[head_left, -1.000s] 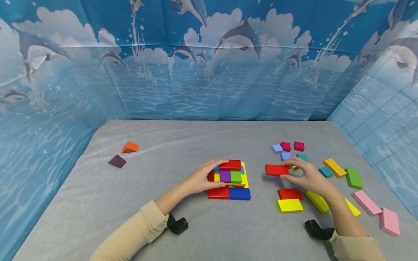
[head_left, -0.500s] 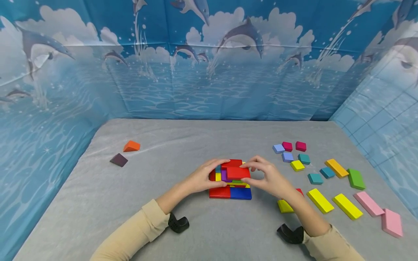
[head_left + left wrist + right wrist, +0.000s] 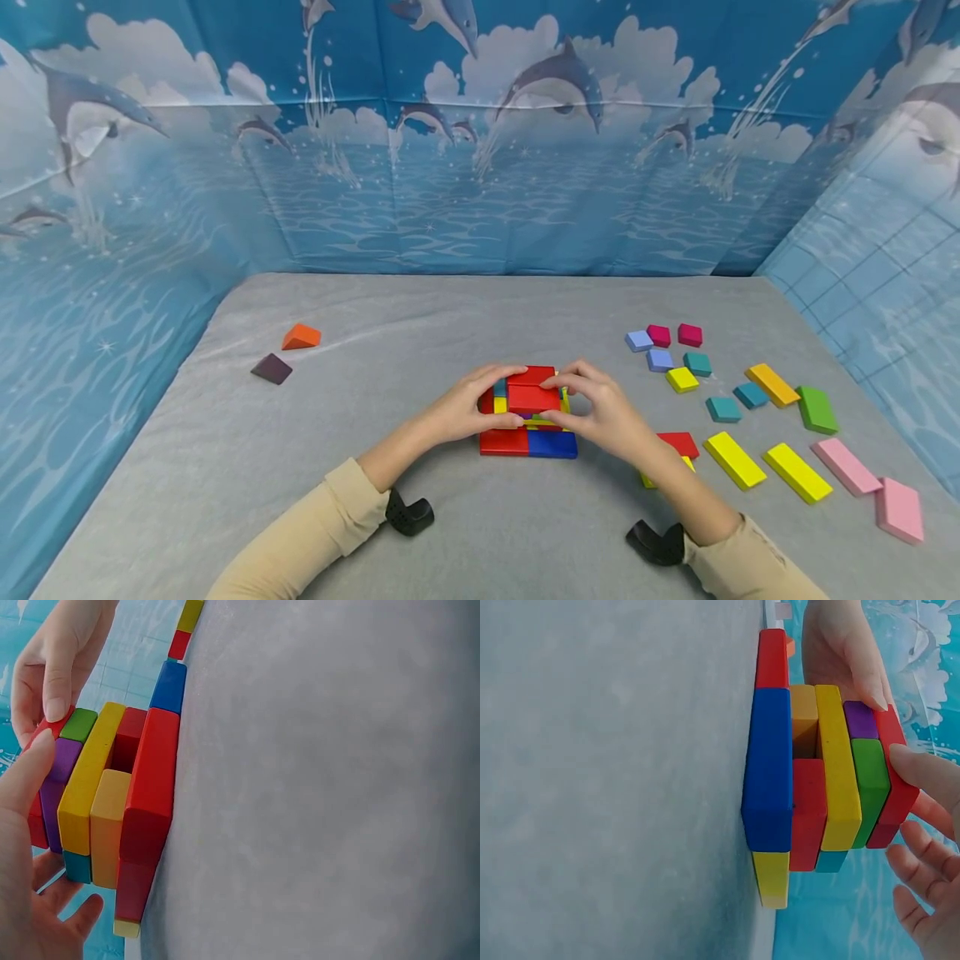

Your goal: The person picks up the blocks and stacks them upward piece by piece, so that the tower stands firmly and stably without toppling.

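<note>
A layered stack of coloured wooden blocks stands mid-table, with a red block and a blue block at its front base. Two red blocks lie side by side on top, the rear one behind the front one. Thumb and fingers of my right hand pinch the front red block. My left hand grips the stack's upper left side between thumb and index finger. Beneath the top red layer, the right wrist view shows a purple block, a green block and a yellow block.
Right of the stack lie loose blocks: a red one, yellow ones, pink ones, a green one and several small ones. An orange wedge and a dark brown block lie far left on the grey cloth.
My right hand has carried the red block leftward from the right side onto the stack, setting it down in front of the other red block. My left hand has stayed in place.
</note>
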### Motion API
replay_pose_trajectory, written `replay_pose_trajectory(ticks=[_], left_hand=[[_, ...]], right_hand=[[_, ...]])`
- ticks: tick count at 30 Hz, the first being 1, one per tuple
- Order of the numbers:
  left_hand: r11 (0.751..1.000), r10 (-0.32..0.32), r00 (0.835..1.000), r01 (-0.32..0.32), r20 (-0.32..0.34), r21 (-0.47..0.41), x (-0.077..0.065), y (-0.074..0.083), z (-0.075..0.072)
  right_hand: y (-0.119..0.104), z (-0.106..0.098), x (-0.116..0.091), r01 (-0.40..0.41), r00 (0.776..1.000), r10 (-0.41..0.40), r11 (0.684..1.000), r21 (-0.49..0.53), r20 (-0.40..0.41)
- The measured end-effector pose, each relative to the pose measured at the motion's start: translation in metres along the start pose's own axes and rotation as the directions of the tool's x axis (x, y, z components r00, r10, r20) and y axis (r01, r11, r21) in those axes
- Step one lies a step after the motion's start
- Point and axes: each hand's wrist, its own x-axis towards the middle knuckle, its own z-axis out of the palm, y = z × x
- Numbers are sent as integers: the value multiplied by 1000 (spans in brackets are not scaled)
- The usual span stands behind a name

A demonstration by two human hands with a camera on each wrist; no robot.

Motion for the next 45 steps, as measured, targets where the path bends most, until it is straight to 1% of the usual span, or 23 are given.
replay_pose_trajectory(ticks=[4, 7, 12, 16, 19, 24, 28, 31, 33, 36, 38, 40, 42, 45], left_hand=[[1000, 14, 1000, -14, -4, 3, 0, 0, 0], [1000, 16, 1000, -16, -4, 7, 0, 0, 0], [1000, -3, 1000, 3, 6, 17, 0, 0, 0], [1000, -12, 1000, 12, 5, 21, 0, 2, 0], [1000, -2, 1000, 2, -6, 15, 0, 4, 0], [1000, 9, 1000, -9, -30, 7, 1, 5, 2], [1000, 9, 999, -9, -43, 4, 1, 4, 2], [1000, 5, 999, -5, -48, -1, 1, 4, 3], [1000, 0, 999, 0, -50, -2, 1, 4, 3], [1000, -6, 999, 6, -51, -5, 1, 4, 4], [1000, -11, 999, 11, -51, -5, 0, 4, 4], [1000, -14, 999, 14, -51, -6, 0, 5, 4], [1000, -15, 999, 14, -50, -7, 0, 5, 4], [1000, -20, 999, 20, -48, -8, 0, 6, 5]], right_hand=[[2, 0, 2, -29, 999, 29, 1000, -2, 21], [6, -1, 4, -67, 996, 66, 998, 12, 64], [11, -2, 7, -146, 978, 134, 987, 68, 161], [13, -4, 8, -188, 964, 165, 977, 96, 208], [14, -4, 8, -198, 961, 171, 974, 108, 220], [15, -4, 9, -189, 959, 160, 976, 107, 234], [20, -11, 5, -188, 957, 151, 974, 129, 249], [28, -26, -5, -200, 960, 166, 970, 136, 224], [34, -41, -17, -216, 962, 191, 970, 112, 196], [45, -63, -39, -252, 953, 240, 967, 45, 186], [51, -75, -54, -276, 942, 274, 961, -15, 196], [56, -85, -69, -283, 934, 291, 957, -68, 209], [60, -92, -82, -259, 935, 277, 960, -108, 223], [66, -99, -97, -197, 944, 220, 974, -115, 244]])
